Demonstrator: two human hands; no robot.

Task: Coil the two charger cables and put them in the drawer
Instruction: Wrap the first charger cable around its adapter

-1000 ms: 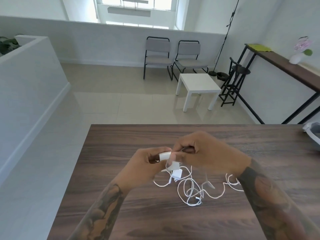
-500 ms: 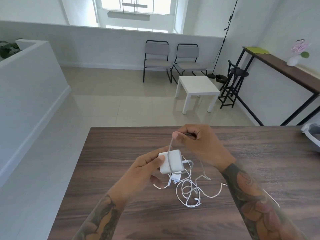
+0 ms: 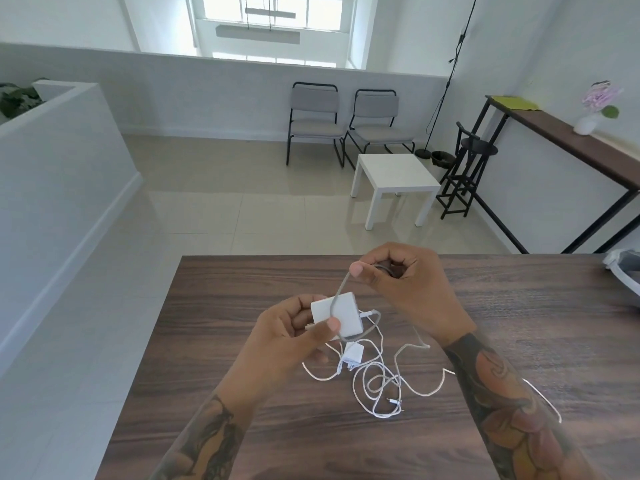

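Bright white room with pale floor tiles, two grey padded chairs (image 3: 315,121), one small white side table (image 3: 394,174). Up front, one dark wood-grain table (image 3: 242,393). Two chargers: the left hand (image 3: 287,336) grips the square white power brick (image 3: 341,313), the right hand (image 3: 405,282) pinches its grey cable (image 3: 341,289) above it. The smaller white plug with thin white cable (image 3: 377,379) lies tangled on the wood just below.

The hands have drawn apart: the right hand (image 3: 405,282) now lifts the grey cable (image 3: 341,289) over the charger block (image 3: 341,315).
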